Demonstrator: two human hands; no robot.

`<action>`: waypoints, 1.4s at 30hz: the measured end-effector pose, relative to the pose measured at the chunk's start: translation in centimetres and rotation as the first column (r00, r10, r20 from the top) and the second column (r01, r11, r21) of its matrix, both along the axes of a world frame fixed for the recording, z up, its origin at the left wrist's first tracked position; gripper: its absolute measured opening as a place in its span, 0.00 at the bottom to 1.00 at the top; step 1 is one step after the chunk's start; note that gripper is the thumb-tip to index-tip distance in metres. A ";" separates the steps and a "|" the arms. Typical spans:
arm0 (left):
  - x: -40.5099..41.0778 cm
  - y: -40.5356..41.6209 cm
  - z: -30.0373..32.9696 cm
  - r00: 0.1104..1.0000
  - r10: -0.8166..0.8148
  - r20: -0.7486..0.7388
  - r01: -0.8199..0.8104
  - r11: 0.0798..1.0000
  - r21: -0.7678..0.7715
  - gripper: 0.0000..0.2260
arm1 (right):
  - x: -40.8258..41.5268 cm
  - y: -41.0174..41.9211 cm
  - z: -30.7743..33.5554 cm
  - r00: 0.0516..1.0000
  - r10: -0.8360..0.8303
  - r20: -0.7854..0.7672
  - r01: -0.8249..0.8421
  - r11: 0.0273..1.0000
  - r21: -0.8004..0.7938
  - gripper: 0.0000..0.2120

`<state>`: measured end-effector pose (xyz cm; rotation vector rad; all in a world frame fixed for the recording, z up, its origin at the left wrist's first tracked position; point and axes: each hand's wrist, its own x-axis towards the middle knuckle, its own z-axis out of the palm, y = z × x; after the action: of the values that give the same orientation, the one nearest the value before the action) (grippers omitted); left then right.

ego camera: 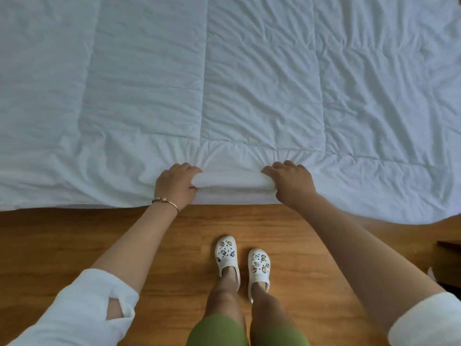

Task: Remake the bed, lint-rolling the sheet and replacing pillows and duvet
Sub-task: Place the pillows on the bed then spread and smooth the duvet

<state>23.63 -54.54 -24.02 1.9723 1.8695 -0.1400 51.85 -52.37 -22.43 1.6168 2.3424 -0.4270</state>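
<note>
A white quilted duvet (249,83) lies spread over the whole bed, wrinkled, with stitched panels. Its near edge hangs over the bed's foot. My left hand (175,186) and my right hand (290,182) both grip that near edge, about a shoulder's width apart. The fabric between them is bunched into a thick fold (232,182), and creases fan out from each hand. No pillows or lint roller are in view.
I stand on a wooden floor (74,240) at the foot of the bed, in white clogs (243,263). A dark piece of furniture (449,248) shows at the right edge. The duvet's right corner (411,211) droops over the floor.
</note>
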 end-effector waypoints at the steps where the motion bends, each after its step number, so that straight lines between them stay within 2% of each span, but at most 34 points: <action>1: 0.1 -0.1 0.6 0.997 0.060 0.051 -0.057 0.997 -0.055 0.10 | -0.1 -0.1 0.4 1.000 -0.006 0.006 0.006 1.000 -0.017 0.25; 2: 0.5 -0.5 1.1 0.996 0.067 0.053 -0.060 0.991 -0.117 0.06 | -0.2 -0.4 0.7 1.000 -0.002 0.028 0.003 0.999 -0.044 0.24; 3: 1.0 -1.3 1.4 0.998 0.041 0.042 -0.033 0.986 -0.166 0.07 | 0.0 -1.0 0.8 0.998 0.007 0.062 -0.002 0.998 -0.070 0.22; 6: 2.2 -4.0 1.3 0.995 0.036 0.091 -0.016 0.977 -0.214 0.06 | 1.2 -3.3 0.1 0.991 0.006 0.130 0.002 0.998 -0.062 0.22; 9: 1.6 -4.5 -0.2 0.985 0.041 0.167 0.007 0.961 -0.275 0.15 | 0.9 -4.3 -0.7 0.981 0.003 0.194 0.011 0.997 -0.070 0.26; 12: 0.0 -4.9 -1.5 0.964 -0.068 0.256 0.156 0.926 -0.343 0.24 | -1.0 -5.2 -1.4 0.972 -0.061 0.226 0.105 0.977 -0.187 0.32; 14: -1.5 -5.3 -1.9 0.945 -0.269 0.189 0.309 0.921 -0.235 0.27 | -2.8 -6.0 -1.6 0.975 -0.137 0.173 0.173 0.962 -0.210 0.32; 16: -3.8 -5.8 -1.9 0.921 -0.383 0.076 0.389 0.912 -0.130 0.30 | -5.1 -6.5 -1.6 0.986 -0.163 0.039 0.168 0.962 -0.217 0.27; 18: -7.1 -6.1 -2.3 0.909 -0.416 -0.022 0.413 0.906 -0.093 0.35 | -8.3 -6.9 -1.7 0.985 -0.137 -0.108 0.113 0.971 -0.209 0.24; 20: -11.5 -6.3 -3.2 0.893 -0.433 -0.122 0.426 0.901 -0.079 0.43 | -12.2 -7.1 -1.9 0.976 -0.077 -0.202 0.037 0.981 -0.192 0.26; 23: -18.2 -6.1 -4.3 0.879 -0.430 -0.206 0.433 0.901 -0.035 0.52 | -18.7 -7.1 -3.1 0.972 -0.020 -0.234 -0.014 0.990 -0.141 0.30; 26: -24.0 -4.8 -4.9 0.847 -0.458 -0.271 0.478 0.878 0.012 0.55 | -24.8 -6.8 -4.1 0.981 0.033 -0.192 -0.041 0.999 -0.034 0.34; 31: -30.7 -3.0 -4.0 0.827 -0.454 -0.331 0.469 0.882 -0.037 0.53 | -33.4 -6.7 -4.9 0.998 0.058 0.033 -0.057 0.998 -0.032 0.49; 33: -32.6 -2.7 -3.5 0.858 -0.409 -0.310 0.421 0.907 -0.029 0.51 | -35.5 -6.3 -4.9 0.991 0.007 0.136 -0.003 1.000 -0.026 0.50; 36: -34.6 -2.5 -2.0 0.895 -0.364 -0.260 0.369 0.929 -0.030 0.46 | -36.7 -5.0 -3.7 0.992 -0.076 0.102 0.073 0.997 0.029 0.42; 39: -36.6 -2.3 -0.9 0.958 -0.279 -0.062 0.280 0.960 0.012 0.32 | -36.3 -3.2 -1.7 0.998 -0.046 0.031 0.049 0.993 -0.103 0.30; 42: -37.7 -1.5 0.3 0.986 -0.036 0.165 0.052 0.994 -0.096 0.18 | -35.6 -0.9 -0.2 0.986 -0.150 -0.079 0.128 0.965 -0.227 0.27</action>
<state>-14.03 -56.03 -23.69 1.8978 1.6835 -0.0804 16.21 -53.24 -22.62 1.6913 2.1620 -0.7830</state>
